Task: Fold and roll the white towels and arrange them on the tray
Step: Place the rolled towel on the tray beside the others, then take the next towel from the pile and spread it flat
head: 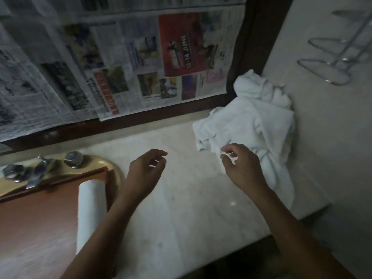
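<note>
Step in hand: fetching nxt towel. Done so far: one rolled towel, laid on wooden tray at L, along its R edge. Still to do: towel pile, heaped unfolded in rear R corner of marble counter. L hand over counter, fingers loosely curled, holding nothing. R hand at near edge of pile, fingertips curled at a fold; blurred, so cannot tell whether pinching or merely touching. Nxt, prob.: secure one layer only, draw onto bare marble betw. tray and pile, spread flat w/ both hands before folding.

Here are one rolled towel, one towel heap, one tray, one left hand, one right hand.
</note>
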{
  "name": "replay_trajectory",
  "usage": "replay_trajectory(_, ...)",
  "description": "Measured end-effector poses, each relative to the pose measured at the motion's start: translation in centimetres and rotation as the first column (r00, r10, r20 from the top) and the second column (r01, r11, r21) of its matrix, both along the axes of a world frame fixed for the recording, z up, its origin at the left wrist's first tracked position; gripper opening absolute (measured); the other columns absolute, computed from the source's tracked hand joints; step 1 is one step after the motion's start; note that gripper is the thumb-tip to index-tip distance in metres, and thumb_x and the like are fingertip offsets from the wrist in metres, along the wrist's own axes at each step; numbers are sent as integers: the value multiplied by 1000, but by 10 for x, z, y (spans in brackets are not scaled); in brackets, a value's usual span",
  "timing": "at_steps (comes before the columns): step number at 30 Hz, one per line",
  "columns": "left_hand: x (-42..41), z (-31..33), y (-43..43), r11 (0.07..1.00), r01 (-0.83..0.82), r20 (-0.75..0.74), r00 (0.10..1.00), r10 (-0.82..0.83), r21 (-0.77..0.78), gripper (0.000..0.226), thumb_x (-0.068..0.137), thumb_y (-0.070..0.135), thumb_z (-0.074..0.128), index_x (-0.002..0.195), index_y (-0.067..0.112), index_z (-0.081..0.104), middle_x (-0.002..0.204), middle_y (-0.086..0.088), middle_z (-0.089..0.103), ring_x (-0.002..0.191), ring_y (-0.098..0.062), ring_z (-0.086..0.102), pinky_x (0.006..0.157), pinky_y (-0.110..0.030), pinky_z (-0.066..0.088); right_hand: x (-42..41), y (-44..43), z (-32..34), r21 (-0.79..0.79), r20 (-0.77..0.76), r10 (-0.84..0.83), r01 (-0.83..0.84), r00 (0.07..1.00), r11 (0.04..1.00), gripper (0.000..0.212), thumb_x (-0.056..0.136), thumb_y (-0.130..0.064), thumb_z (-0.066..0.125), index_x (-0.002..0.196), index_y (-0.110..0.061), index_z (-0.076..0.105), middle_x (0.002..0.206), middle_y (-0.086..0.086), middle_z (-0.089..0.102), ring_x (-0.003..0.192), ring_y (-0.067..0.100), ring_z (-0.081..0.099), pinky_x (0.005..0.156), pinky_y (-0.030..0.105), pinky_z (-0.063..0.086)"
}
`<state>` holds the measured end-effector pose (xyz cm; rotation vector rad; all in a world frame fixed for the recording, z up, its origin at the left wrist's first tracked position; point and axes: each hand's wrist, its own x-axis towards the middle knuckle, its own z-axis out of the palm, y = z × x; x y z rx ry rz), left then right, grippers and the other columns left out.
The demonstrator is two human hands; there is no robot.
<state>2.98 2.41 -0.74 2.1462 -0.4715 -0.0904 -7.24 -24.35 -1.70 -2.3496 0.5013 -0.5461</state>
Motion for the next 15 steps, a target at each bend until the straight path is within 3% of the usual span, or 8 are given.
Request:
replay_trajectory(5,3,8,-98,999,46,25,999,-46,-19,17,98,22,65,105,36,72,98,23,72,90,8,65,71,-4,45,16,-116,-2,-99,-50,-138,133,989,986,37,86,-19,73,122,-17,64,122,8,63,114,32,56,95,40,47)
replay_trajectory(9,4,8,-148,996,82,38,996,-80,-37,17,97,19,67,104,33,74,97,24,72,90,9,65,72,-2,44,42,-187,-31,-232,-200,-314,267,928,935,77,80,-38,77,144,-11,45,148,22,42,129,47,44,101,56,46)
replay_trajectory(11,4,5,-171,995,90,38,995,-89,-39,17,96,19,67,103,33,74,95,23,73,89,8,66,71,-3,44,52,-216,-49,-246,-242,-305,246,921,938,88,82,-38,77,152,-5,37,155,28,34,133,50,42,102,58,46)
replay_trajectory(15,-1,2,-203,991,132,30,991,-132,-7,17,96,23,68,104,36,74,94,25,73,88,4,68,73,-8,47,54,-254,-49,-173,-190,-243,212,951,962,50,87,-22,52,131,2,56,122,32,59,110,50,61,88,53,53)
